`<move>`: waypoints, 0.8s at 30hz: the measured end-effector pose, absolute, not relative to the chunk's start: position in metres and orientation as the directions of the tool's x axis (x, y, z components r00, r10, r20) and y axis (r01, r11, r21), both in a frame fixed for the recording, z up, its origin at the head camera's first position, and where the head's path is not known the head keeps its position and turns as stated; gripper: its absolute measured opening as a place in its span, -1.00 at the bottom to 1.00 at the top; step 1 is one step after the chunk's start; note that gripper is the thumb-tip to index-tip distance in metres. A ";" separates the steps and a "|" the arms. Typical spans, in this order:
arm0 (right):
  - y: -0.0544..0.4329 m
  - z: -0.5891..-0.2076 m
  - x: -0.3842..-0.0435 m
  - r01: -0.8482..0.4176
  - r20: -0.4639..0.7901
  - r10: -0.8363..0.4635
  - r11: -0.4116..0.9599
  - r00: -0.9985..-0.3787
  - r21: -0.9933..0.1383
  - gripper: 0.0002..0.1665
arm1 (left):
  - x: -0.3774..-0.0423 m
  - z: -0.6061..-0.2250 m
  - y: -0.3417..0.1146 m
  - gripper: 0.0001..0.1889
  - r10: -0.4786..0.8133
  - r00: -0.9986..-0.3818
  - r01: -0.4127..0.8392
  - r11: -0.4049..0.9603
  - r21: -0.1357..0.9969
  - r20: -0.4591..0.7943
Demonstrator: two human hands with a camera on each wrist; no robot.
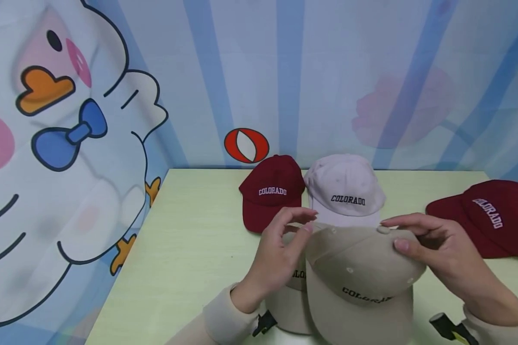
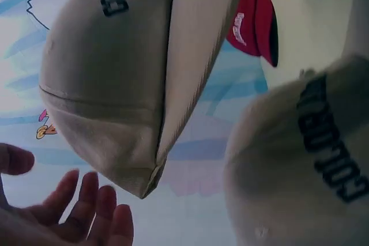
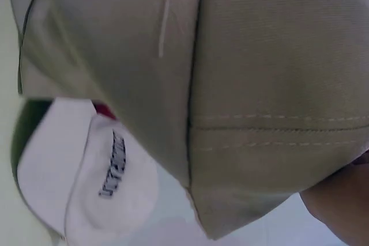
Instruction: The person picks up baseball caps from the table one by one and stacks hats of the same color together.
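A beige cap [image 1: 362, 258] with COLORADO lettering is held up over the table, its brim pointing down. My right hand [image 1: 446, 254] pinches its crown near the top button, the thumb on the front side. My left hand [image 1: 280, 258] is beside the crown's other side, fingers bent loosely. In the left wrist view the fingers [image 2: 86, 205] are spread, apart from the cap. Behind the held cap, partly hidden, a second beige cap [image 1: 287, 306] rests on the table. The right wrist view is mostly filled by the held cap [image 3: 271, 67].
At the back of the pale table [image 1: 190, 249] sit a dark red cap [image 1: 272, 191] and a white cap [image 1: 347, 184], side by side. Another dark red cap [image 1: 500, 215] lies at the right. A printed cloth backdrop [image 1: 250, 72] hangs behind the table.
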State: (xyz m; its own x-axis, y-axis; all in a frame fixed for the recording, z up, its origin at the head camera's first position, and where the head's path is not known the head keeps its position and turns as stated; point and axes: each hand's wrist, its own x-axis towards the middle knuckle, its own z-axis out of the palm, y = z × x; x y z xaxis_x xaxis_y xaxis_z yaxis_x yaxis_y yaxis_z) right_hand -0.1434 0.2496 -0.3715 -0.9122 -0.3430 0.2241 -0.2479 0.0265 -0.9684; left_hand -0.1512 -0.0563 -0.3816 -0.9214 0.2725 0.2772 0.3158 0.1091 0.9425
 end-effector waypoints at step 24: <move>0.180 -0.410 -0.164 -0.095 -0.007 -0.409 0.230 -0.913 -0.969 -0.46 | -0.183 -0.433 -0.108 -0.78 0.508 -0.855 0.324 0.365 0.873 0.106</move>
State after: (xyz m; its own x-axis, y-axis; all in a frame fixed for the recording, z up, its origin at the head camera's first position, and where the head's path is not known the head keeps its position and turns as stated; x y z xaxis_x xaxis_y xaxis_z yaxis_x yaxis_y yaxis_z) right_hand -0.1640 0.1802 -0.4103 -0.9127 -0.4086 -0.0072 -0.0952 0.2296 -0.9686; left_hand -0.1831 -0.1075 -0.4331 -0.8548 0.5082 0.1055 0.3245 0.3646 0.8728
